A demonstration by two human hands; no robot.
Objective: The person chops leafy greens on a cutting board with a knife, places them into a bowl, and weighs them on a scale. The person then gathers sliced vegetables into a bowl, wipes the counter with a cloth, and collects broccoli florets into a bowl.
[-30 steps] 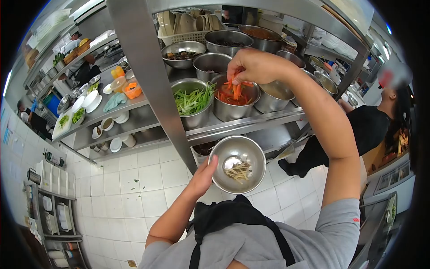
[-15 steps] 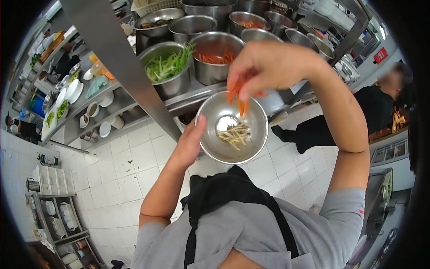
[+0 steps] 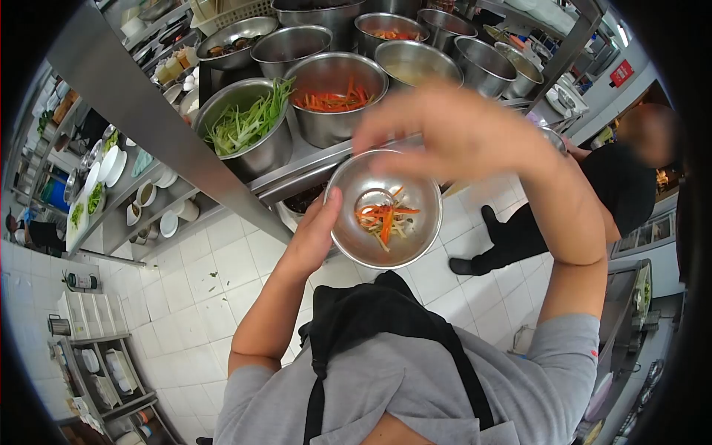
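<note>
My left hand [image 3: 317,235] grips the left rim of a steel mixing bowl [image 3: 421,236], thumb over the edge. Orange carrot strips [image 3: 388,217] lie in the bowl on top of thin pale strips [image 3: 406,225]. Over the bowl's far side hovers my right hand [image 3: 449,132], smeared by motion; its fingers stretch apart from the thumb and nothing shows between them. Just beyond the bowl stand a steel pot of carrot strips [image 3: 334,101] and a steel pot of green shredded vegetable [image 3: 248,127].
More steel pots [image 3: 484,65] crowd the counter behind. A slanted metal post [image 3: 159,133] rises at the left, beside a shelf with white bowls [image 3: 111,166]. At the right stands a person in black [image 3: 627,174]. White floor tiles [image 3: 185,326] lie below.
My right hand has let go of the carrot strips, which now lie in the bowl, and its fingers have spread. The view has shifted, and the person at the right has moved.
</note>
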